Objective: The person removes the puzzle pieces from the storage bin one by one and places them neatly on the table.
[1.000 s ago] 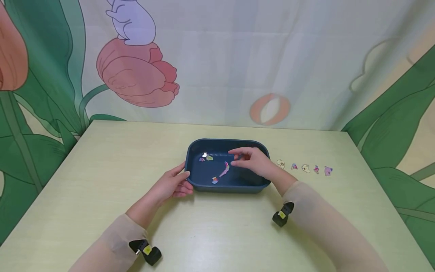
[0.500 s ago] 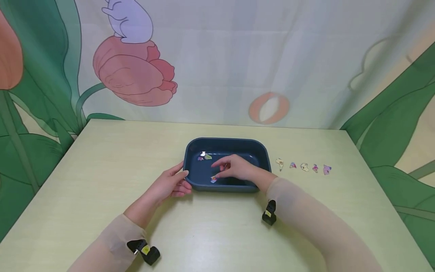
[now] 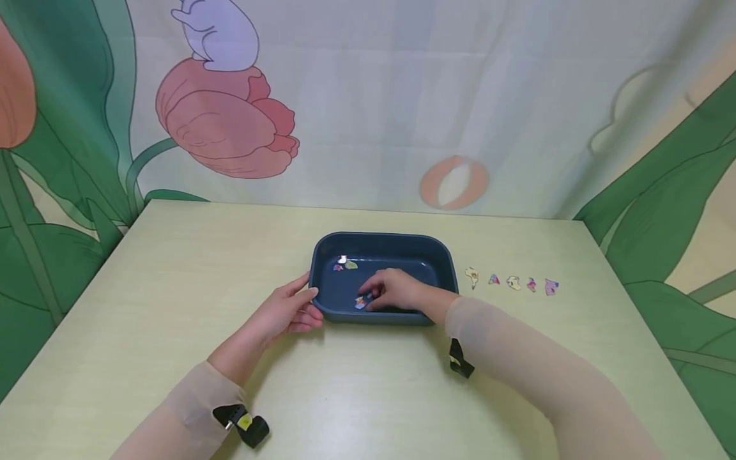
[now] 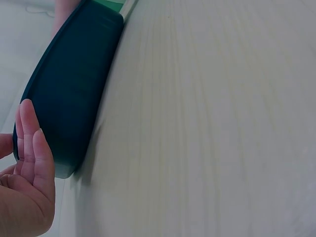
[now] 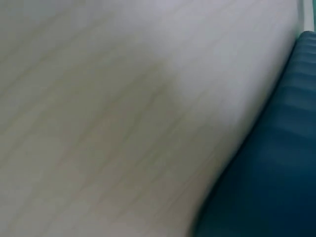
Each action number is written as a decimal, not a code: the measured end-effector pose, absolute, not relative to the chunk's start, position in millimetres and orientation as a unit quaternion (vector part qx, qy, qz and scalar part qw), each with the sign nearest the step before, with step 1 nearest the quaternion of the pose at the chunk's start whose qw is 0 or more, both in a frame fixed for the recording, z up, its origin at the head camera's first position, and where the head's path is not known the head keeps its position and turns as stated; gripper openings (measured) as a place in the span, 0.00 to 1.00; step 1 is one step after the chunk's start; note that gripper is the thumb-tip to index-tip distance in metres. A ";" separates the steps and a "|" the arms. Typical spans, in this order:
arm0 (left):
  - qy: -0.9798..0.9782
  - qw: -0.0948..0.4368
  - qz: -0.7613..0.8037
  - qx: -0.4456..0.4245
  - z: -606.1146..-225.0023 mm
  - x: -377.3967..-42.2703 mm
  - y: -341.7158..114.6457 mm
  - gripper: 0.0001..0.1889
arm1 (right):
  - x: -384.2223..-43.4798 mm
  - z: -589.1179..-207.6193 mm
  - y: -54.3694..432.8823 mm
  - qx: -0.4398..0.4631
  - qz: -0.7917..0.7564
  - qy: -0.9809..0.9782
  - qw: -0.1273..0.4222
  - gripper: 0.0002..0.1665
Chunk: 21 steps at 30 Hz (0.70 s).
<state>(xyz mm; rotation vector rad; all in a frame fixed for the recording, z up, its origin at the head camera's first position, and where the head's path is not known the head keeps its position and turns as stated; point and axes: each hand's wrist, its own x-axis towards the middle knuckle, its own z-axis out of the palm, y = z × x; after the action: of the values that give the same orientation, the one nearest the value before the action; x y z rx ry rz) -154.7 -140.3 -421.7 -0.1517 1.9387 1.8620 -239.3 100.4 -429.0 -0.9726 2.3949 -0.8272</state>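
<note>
One rounded tray (image 3: 368, 318), left hand (image 3: 292, 311) gripping it, right hand (image 3: 393, 290) curved beside flat cutout (image 3: 360, 303), hold unclear

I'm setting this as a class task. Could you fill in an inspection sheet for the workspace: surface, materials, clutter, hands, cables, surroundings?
Surface: pale table with a faint grain.
Job's things: dark blue tray; inside, a small cluster of pieces toward its far left and a colourful piece near the front; a row of five pieces on the table, right of the tray.
Clutter: nothing seen.
Hands: left hand holds the tray's left side; right hand is inside, fingers at the colourful piece, grip unclear.
Cables: nothing seen.
Surroundings: printed backdrop with leaves and flowers.
</note>
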 end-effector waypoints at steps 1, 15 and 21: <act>0.702 0.223 0.674 -0.055 -421.3 -154.9 -140.4 0.30 | -238.8 -428.4 99.7 -0.357 -0.293 0.863 0.206 0.17; 0.701 0.225 0.675 -0.057 -422.6 -156.2 -141.1 0.31 | -240.1 -431.0 96.2 -0.379 -0.262 0.872 0.164 0.09; 0.702 0.225 0.673 -0.056 -422.5 -156.0 -141.2 0.31 | -240.5 -430.3 94.9 -0.341 -0.235 0.900 0.139 0.04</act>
<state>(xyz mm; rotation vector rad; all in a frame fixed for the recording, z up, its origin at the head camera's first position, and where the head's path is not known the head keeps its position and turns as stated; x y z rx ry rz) -156.0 -141.2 -422.5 -0.1547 1.9355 1.8574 -240.5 94.9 -430.3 -0.9847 2.6016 -0.6783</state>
